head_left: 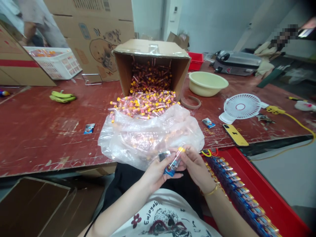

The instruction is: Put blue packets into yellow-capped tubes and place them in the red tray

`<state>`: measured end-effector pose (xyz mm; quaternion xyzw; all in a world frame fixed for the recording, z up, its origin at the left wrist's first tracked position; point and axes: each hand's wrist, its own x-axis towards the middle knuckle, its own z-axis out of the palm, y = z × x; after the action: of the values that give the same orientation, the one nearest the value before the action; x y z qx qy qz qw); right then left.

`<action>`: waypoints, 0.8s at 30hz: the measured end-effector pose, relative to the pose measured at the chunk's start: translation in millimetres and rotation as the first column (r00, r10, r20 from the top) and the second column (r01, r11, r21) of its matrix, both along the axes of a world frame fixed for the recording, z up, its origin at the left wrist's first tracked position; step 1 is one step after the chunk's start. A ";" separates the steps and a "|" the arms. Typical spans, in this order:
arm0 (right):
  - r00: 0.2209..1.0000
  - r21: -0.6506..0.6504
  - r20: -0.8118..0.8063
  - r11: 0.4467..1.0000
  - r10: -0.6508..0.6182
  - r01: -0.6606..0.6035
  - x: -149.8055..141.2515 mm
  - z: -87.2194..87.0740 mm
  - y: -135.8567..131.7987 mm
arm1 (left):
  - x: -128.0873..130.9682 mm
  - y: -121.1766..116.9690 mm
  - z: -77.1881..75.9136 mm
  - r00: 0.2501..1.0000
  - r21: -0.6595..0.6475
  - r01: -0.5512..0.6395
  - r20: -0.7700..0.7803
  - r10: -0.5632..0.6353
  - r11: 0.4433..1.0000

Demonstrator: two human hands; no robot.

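My left hand (pixel 158 171) is closed on a small blue card packet (pixel 169 170), held over my lap. My right hand (pixel 195 166) pinches a clear tube with a yellow cap (pixel 178 156) against that packet. Just beyond my hands lies a crumpled clear plastic bag (pixel 148 135) on the table edge. Behind it a cardboard box (pixel 150 52) lies on its side, spilling several pink and yellow tubes (pixel 145 105) onto the red table (pixel 49 131).
A red tray (pixel 261 191) at my right holds a row of finished blue packets (pixel 237 191). On the table are loose blue packets (pixel 89 128), bananas (pixel 62 96), a cream basin (pixel 207 83), a white fan (pixel 241 107), a yellow phone (pixel 235 134) and a white basket (pixel 55 62). An open carton (pixel 32 204) stands at lower left.
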<state>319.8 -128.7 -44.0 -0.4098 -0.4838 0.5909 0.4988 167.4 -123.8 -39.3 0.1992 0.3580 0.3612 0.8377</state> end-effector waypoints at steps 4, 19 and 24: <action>0.942 0.264 0.328 0.964 -0.068 -0.022 -8.9 -3.5 -14.7 | 5.2 0.7 3.9 0.999 -0.009 -0.033 0.016 0.033 0.999; 0.867 0.333 0.443 0.940 -0.226 0.075 -21.0 0.1 -27.7 | 6.2 -11.1 7.3 0.998 0.106 -0.037 -0.039 0.041 0.994; 0.867 0.331 0.441 0.940 -0.233 0.084 -22.5 -4.4 -28.5 | 6.0 -10.8 6.5 0.998 0.093 -0.040 -0.044 0.044 0.995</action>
<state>297.2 -157.2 -48.5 -0.4994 -0.6394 0.3486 0.4693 173.4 -134.7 -32.7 0.2382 0.3644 0.3903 0.8113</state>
